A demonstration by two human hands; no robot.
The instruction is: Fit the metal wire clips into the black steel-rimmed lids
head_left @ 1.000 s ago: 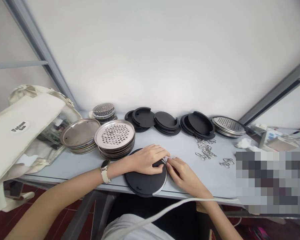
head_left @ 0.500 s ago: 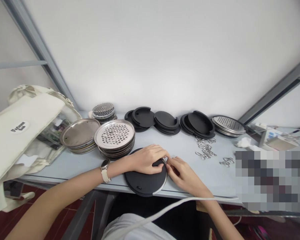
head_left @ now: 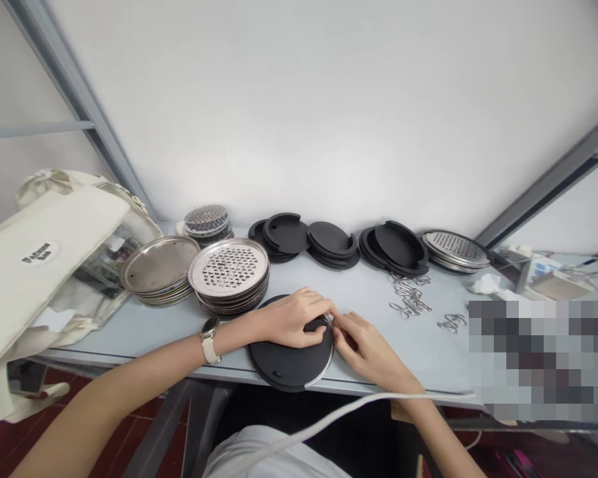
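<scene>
A flat black disc [head_left: 294, 365] with a small hole near its front lies at the table's front edge; a silver metal rim shows along its right side. My left hand [head_left: 296, 318], a watch on its wrist, rests across the disc's top with fingers curled over its far right edge. At that same edge my right hand [head_left: 361, 342] has thumb and fingers pinched together, its tips meeting the left fingertips. A bit of shiny metal shows between the fingertips, too small to make out. Loose wire clips [head_left: 411, 295] lie to the right, with a few more [head_left: 451, 323] nearer.
Stacked perforated metal grater plates [head_left: 229, 269] and plain metal plates [head_left: 159, 262] stand left. Small grater discs [head_left: 206, 219] sit behind. Black holders [head_left: 331, 240] line the wall, with a grater stack [head_left: 456, 249] at right. A cream bag [head_left: 54, 265] leans left; a white cable [head_left: 349, 405] crosses in front.
My right fingertips have shifted very slightly at the disc's edge, and less of the shiny metal shows between the fingers. Both hands otherwise stay in place.
</scene>
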